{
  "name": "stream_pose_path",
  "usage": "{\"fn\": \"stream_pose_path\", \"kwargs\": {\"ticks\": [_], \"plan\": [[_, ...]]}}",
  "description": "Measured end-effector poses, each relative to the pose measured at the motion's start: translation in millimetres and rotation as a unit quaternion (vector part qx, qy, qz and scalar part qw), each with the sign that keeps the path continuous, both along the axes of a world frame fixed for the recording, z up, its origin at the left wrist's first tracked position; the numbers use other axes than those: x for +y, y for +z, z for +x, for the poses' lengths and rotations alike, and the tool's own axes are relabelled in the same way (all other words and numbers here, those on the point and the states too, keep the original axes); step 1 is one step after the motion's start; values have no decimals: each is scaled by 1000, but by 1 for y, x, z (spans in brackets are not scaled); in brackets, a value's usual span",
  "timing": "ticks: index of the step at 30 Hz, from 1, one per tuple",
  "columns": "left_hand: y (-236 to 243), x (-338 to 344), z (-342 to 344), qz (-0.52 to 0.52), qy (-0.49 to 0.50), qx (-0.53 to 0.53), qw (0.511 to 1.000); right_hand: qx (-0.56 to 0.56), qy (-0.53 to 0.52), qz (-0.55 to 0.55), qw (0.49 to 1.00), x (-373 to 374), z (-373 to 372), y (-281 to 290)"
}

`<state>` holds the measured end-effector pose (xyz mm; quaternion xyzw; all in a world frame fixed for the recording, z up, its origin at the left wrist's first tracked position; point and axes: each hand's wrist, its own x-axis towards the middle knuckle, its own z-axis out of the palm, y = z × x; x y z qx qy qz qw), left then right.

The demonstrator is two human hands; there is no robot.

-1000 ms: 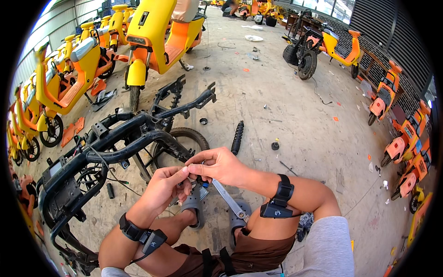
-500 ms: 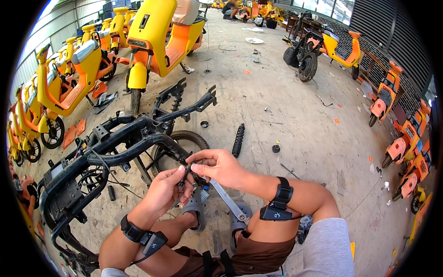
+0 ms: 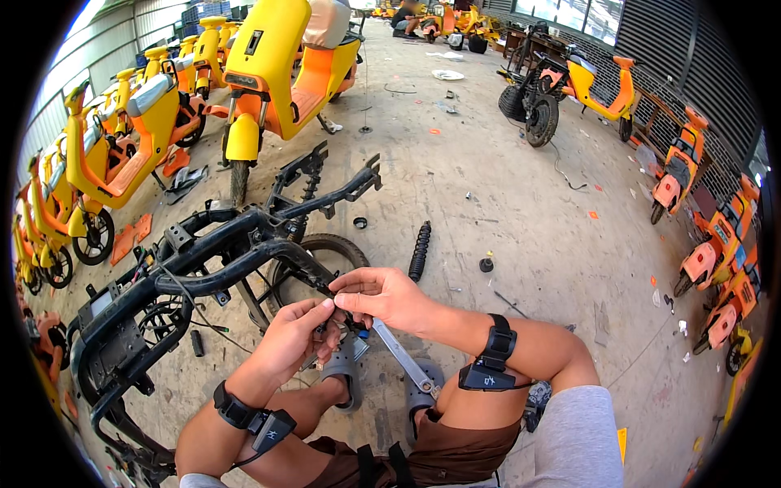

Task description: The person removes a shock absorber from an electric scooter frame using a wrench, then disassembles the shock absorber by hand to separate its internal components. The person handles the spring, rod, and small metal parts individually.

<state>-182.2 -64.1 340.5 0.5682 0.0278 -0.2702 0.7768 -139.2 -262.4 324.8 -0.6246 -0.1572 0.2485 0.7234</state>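
My left hand and my right hand meet in front of me, thumb and fingertips pinched together. Between them is a small dark part, mostly covered by the fingers; its kind cannot be made out. Just below my right hand a long silver wrench slants down to my right shoe; whether any finger touches it is hidden. Beyond my hands, to the left, lies a black scooter frame with a wheel beside its end.
A black shock absorber lies on the concrete floor, near a small black round part and a black ring. A yellow scooter stands ahead, with rows of scooters along both sides. A person sits far back.
My thumbs and fingertips have drawn closer together, and the small dark part shows less between them. The wrench and the frame have stayed in place.
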Motion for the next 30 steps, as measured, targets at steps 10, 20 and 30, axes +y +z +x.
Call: {"fn": "stream_pose_path", "kwargs": {"ticks": [10,20,30], "plan": [[2,-1,-1,3,23,-10,1000,5,0,-8,1000,0,1,-1],[1,1,0,7,36,-22,999,10,-34,-1,999,-2,0,4],[2,-1,-1,26,32,-16,999,2,-27,33,999,1,1,-3]]}}
